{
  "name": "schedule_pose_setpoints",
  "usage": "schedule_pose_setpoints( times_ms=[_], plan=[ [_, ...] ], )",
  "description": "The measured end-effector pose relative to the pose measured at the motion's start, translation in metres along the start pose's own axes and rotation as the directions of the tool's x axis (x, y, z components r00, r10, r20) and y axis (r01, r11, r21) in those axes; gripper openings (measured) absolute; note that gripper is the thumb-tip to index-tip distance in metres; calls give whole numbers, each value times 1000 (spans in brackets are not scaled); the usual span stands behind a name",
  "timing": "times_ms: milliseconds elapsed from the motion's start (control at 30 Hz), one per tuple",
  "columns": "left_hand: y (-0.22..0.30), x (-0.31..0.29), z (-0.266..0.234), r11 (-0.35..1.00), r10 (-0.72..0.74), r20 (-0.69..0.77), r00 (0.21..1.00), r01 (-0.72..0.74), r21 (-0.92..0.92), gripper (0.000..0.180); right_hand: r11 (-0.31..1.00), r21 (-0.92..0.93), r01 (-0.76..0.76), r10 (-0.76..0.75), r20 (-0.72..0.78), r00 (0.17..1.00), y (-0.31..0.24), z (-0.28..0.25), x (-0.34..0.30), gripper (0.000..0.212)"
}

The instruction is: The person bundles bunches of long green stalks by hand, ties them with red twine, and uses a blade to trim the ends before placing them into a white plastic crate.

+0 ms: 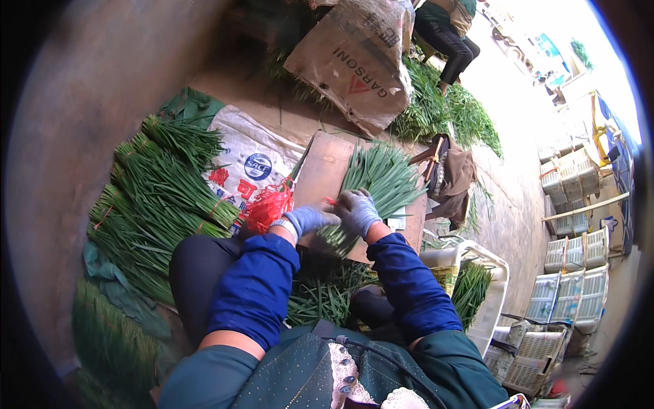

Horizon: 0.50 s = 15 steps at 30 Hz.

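A bunch of garlic chives (pixel 385 174) lies across a brown board (pixel 323 160) in front of me, leaves pointing away and pale cut ends toward me. My gloved right hand (pixel 357 211) is closed around the bunch near its lower part. A bit of red tie (pixel 330 200) shows beside its fingers. My gloved left hand (pixel 311 221) is just left of the stems, fingers drawn together; what they pinch, if anything, is hidden. Close to its wrist lies a tangle of red plastic ties (pixel 269 206).
Tied chive bundles (pixel 160 184) are stacked at left by a white printed sack (pixel 252 146). Loose chives (pixel 327 296) lie below the board. A white crate (pixel 501 283) stands right. Farther off are a large sack (pixel 354 61), a seated person (pixel 446 41) and stacked crates (pixel 572 177).
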<state>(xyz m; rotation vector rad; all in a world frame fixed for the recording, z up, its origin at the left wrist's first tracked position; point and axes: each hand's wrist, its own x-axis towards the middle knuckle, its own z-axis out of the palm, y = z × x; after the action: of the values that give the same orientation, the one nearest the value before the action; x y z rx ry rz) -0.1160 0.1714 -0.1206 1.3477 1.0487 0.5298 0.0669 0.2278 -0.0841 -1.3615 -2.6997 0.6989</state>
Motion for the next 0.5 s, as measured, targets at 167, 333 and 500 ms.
schedule_pose_setpoints(
  times_ms=[167,333,500],
  plan=[
    [-82,33,-2,985,-66,-740,670,164,61,27,997,7,79,-78,-100,992,8,10,-4,16],
    [-44,54,19,928,-39,-683,729,281,246,24,995,28,91,-86,-134,987,8,10,-7,16],
    [-30,56,14,773,12,-631,776,393,498,26,995,38,97,-90,-163,982,11,15,-8,15]
  ],
)
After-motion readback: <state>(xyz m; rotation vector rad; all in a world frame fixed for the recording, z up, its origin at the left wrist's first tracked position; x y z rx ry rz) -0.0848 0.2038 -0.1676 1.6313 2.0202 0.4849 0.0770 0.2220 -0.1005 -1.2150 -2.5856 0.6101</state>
